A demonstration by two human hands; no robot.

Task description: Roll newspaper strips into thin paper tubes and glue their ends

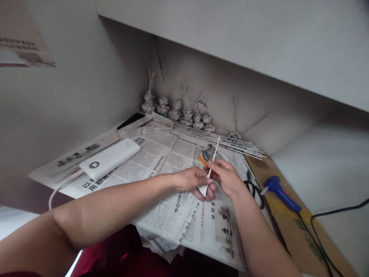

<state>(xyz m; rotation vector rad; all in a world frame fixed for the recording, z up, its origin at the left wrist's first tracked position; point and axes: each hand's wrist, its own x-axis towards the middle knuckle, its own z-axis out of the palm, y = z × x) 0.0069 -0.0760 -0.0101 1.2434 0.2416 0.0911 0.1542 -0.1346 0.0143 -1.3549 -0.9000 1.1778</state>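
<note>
A thin white rolled-paper stick [215, 151] slants up between my two hands, widening into a flat paper end at its lower tip. My right hand [227, 177] pinches the stick around its middle between thumb and fingers. The wide lower end lies over the curled fingers of my left hand [197, 182], and the left thumb presses on it. Both hands are just above the newspaper sheets [161, 181] spread on the table. Partly hidden behind the right hand is a grey patterned item with an orange edge [202, 159]; its kind is unclear.
Several woven paper gourds [187, 117] stand along the back wall, behind a bundle of paper sticks [219, 139]. At left lies a white power bank [111, 157] with a cable. Black-handled scissors [255, 190] and a blue glue gun [284, 194] on cardboard [308, 234] are at right.
</note>
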